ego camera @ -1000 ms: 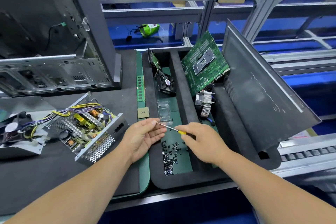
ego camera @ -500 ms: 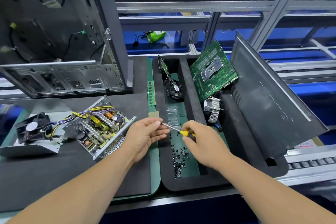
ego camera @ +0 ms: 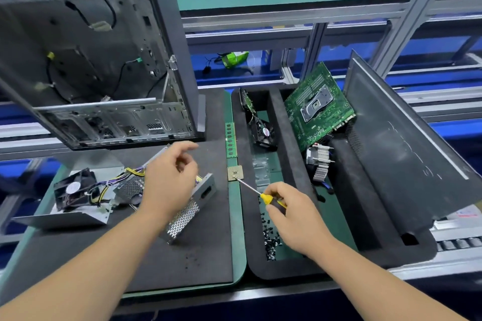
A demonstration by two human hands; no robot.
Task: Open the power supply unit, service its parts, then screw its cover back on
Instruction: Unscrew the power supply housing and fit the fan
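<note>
Now hovering over the open PSU at lower left of centre, left hand with fingers loosely curled, thumb and forefinger close together; whether pinching a screw, impossible to tell. Gripping a yellow-and-black screwdriver in the right hand, fingers curled round the handle, shaft pointing up-left, tip lying near the CPU chip at centre frame. Lying open on the dark mat, PSU with wires spilling left toward the detached fan and the cover, both at far left. Sitting in the foam tray under the right wrist, a scatter of black screws. Probably heading into reassembly: steadying the housing with the left palm before bringing the driver across, tucking the wires clear of the seams, seating the cover square before starting any screw, starting each thread lightly by fingertips, keeping the driver upright to avoid stripping the head.
</note>
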